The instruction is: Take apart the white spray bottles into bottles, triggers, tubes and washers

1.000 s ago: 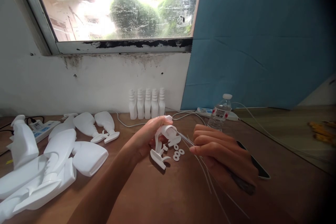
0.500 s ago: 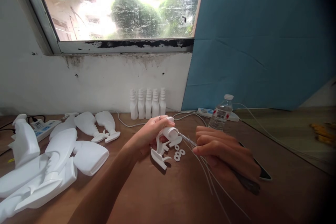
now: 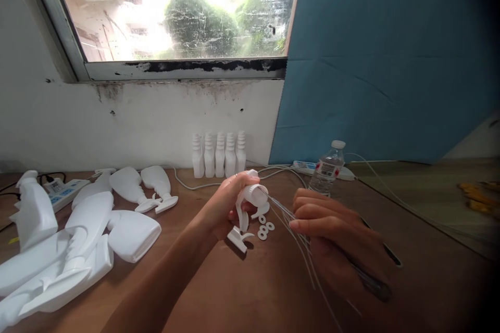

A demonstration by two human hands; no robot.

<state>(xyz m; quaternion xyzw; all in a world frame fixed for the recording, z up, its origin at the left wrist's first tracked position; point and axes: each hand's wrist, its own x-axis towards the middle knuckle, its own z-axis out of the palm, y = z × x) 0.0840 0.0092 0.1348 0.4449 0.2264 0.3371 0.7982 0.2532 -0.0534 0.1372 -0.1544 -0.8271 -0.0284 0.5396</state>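
My left hand is wrapped round a white trigger spray head, its round collar facing right. In my right hand is a slim metal tool with a dark handle end; its exact kind is unclear. The tool's tip is at the collar opening; whether it is inside I cannot tell. Several thin clear tubes trail below my right hand, and whether it grips them is hidden. Beneath the collar lie several white ring washers. A loose white trigger nozzle rests beside them.
White spray bottles are heaped at the left near a power strip. Several small white bottles stand against the wall. A clear water bottle stands behind my right hand, with a dark phone partly under that hand.
The spray head has turned slightly and shifted a little right, its collar now tilted more upward. My right hand and the tool have moved slightly with it.
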